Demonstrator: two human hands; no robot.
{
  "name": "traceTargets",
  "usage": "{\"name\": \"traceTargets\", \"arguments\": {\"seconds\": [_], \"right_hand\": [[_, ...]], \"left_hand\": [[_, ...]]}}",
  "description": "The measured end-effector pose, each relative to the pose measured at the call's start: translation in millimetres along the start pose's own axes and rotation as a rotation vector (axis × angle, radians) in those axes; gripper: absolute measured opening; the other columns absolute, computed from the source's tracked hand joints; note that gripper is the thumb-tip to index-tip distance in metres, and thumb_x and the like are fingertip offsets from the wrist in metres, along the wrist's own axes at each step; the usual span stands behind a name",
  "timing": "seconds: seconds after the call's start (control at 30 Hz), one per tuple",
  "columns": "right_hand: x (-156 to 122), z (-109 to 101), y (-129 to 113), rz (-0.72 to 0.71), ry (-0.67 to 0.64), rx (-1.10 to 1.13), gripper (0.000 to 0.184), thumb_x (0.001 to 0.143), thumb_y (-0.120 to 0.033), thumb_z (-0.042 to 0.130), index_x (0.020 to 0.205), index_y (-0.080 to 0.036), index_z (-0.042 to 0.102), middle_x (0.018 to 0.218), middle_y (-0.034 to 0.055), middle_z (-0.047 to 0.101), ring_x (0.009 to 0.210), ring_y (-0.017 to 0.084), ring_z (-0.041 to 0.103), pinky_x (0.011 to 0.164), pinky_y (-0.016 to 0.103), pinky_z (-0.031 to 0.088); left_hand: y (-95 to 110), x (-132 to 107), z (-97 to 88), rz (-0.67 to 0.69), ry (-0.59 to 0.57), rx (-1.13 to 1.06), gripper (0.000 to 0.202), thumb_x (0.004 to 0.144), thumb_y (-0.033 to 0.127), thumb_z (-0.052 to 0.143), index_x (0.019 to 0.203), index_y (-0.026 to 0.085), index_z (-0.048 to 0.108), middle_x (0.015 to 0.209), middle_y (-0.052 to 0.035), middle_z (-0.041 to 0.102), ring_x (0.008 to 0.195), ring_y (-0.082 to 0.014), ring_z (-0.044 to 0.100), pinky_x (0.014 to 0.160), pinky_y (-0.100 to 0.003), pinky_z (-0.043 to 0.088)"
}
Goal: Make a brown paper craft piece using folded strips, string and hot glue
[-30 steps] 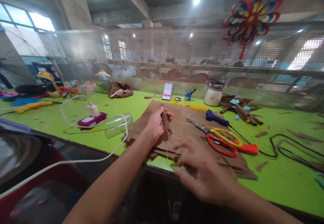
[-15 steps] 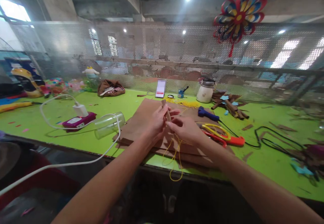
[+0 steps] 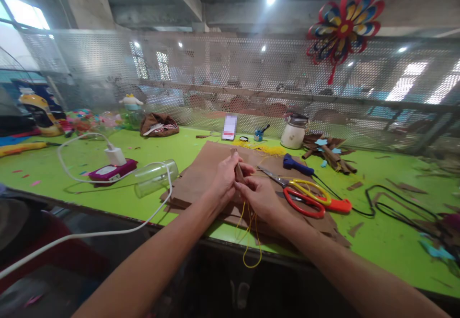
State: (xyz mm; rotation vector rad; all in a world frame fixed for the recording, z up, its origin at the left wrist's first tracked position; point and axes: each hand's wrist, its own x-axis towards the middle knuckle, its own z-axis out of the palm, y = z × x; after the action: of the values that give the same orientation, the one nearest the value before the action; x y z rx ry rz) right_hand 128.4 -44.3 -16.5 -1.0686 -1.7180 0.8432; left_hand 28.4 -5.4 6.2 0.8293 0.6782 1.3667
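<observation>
My left hand (image 3: 224, 180) is closed around a small brown rolled stick (image 3: 237, 164), held upright over a stack of brown paper sheets (image 3: 204, 174). My right hand (image 3: 260, 197) meets it just below, fingers pinched on a thin yellow string (image 3: 249, 231). The string hangs in loops from my hands past the table's front edge.
On the green table (image 3: 388, 241): scissors with red and yellow handles (image 3: 304, 195), an orange cutter (image 3: 338, 205), a blue tool (image 3: 296, 163), a black cable (image 3: 398, 207), a clear cup (image 3: 154, 178) on its side, a pink device (image 3: 111, 170) with white charger, a white jar (image 3: 293, 135), brown rolls (image 3: 330, 152).
My right hand rose from the table's front edge to join the left at the brown stick, bringing the yellow string with it. The string now hangs lower over the edge.
</observation>
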Motion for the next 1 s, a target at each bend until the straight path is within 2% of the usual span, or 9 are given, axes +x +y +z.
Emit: {"name": "traceTargets", "arguments": {"seconds": [0.17,0.27,0.43,0.57,0.67,0.8,0.9,1.0], "right_hand": [[-1.1,-8.5,2.0,0.082,-0.098,0.141,0.026,0.074,-0.040,0.058,0.076,-0.014,0.062,0.056,-0.0024,0.052,0.048,0.009,0.046,0.047,0.022,0.035],[-3.4,-13.0,-1.3,0.165,-0.149,0.192,0.031,0.074,-0.043,0.058,0.082,-0.014,0.060,0.055,-0.0016,0.057,0.044,0.009,0.050,0.044,0.021,0.038],[-5.9,-17.3,-6.2,0.097,-0.140,0.164,0.027,0.079,-0.041,0.054,0.079,-0.015,0.058,0.046,-0.0052,0.051,0.037,0.006,0.042,0.040,0.019,0.032],[-5.8,-18.9,-8.6,0.106,-0.103,0.169,0.025,0.079,-0.038,0.053,0.081,-0.013,0.060,0.043,-0.0066,0.045,0.037,0.006,0.039,0.041,0.019,0.029],[-5.9,-17.5,-8.5,0.116,-0.098,0.129,0.025,0.079,-0.037,0.053,0.079,-0.013,0.059,0.043,-0.0057,0.046,0.037,0.006,0.039,0.041,0.020,0.029],[-7.0,-11.3,-2.2,0.068,-0.083,0.111,0.026,0.080,-0.039,0.053,0.072,-0.014,0.056,0.045,-0.0041,0.047,0.038,0.007,0.041,0.040,0.020,0.030],[-8.3,-7.0,2.1,0.019,-0.062,0.118,0.026,0.080,-0.039,0.052,0.073,-0.014,0.056,0.046,-0.0041,0.046,0.039,0.008,0.042,0.040,0.021,0.031],[-8.5,-5.2,4.2,0.010,-0.042,0.118,0.025,0.080,-0.038,0.053,0.077,-0.014,0.057,0.048,-0.0041,0.047,0.040,0.008,0.042,0.040,0.021,0.033]], "left_hand": [[3.8,2.6,-5.1,-0.142,-0.119,-0.130,0.017,0.086,0.030,0.045,0.078,0.015,0.048,0.068,-0.0113,0.068,0.060,-0.0190,0.065,0.057,-0.030,0.052],[7.6,0.3,-5.2,-0.162,-0.168,-0.151,0.018,0.087,0.030,0.046,0.079,0.014,0.050,0.073,-0.0129,0.068,0.069,-0.0209,0.066,0.062,-0.033,0.053],[11.9,-5.9,-1.9,-0.135,-0.210,-0.087,0.019,0.086,0.032,0.047,0.088,0.014,0.053,0.075,-0.0126,0.067,0.069,-0.0216,0.066,0.061,-0.034,0.054],[11.1,-8.1,-1.1,-0.076,-0.244,-0.028,0.018,0.082,0.028,0.055,0.093,0.014,0.053,0.077,-0.0125,0.068,0.072,-0.0231,0.066,0.063,-0.037,0.054],[7.7,-6.9,-2.2,-0.027,-0.233,0.007,0.016,0.079,0.023,0.058,0.091,0.014,0.052,0.076,-0.0116,0.068,0.071,-0.0231,0.067,0.062,-0.037,0.054],[3.9,-6.5,-2.7,0.015,-0.190,0.050,0.009,0.079,0.019,0.057,0.084,0.014,0.051,0.069,-0.0095,0.068,0.063,-0.0205,0.066,0.055,-0.030,0.053],[4.6,-8.0,-1.2,0.023,-0.162,0.058,0.007,0.080,0.017,0.056,0.083,0.014,0.050,0.065,-0.0080,0.067,0.058,-0.0190,0.065,0.050,-0.027,0.051],[7.4,-9.0,0.2,-0.015,-0.157,0.044,0.007,0.080,0.017,0.055,0.086,0.014,0.051,0.065,-0.0076,0.067,0.058,-0.0193,0.065,0.050,-0.028,0.052]]}}
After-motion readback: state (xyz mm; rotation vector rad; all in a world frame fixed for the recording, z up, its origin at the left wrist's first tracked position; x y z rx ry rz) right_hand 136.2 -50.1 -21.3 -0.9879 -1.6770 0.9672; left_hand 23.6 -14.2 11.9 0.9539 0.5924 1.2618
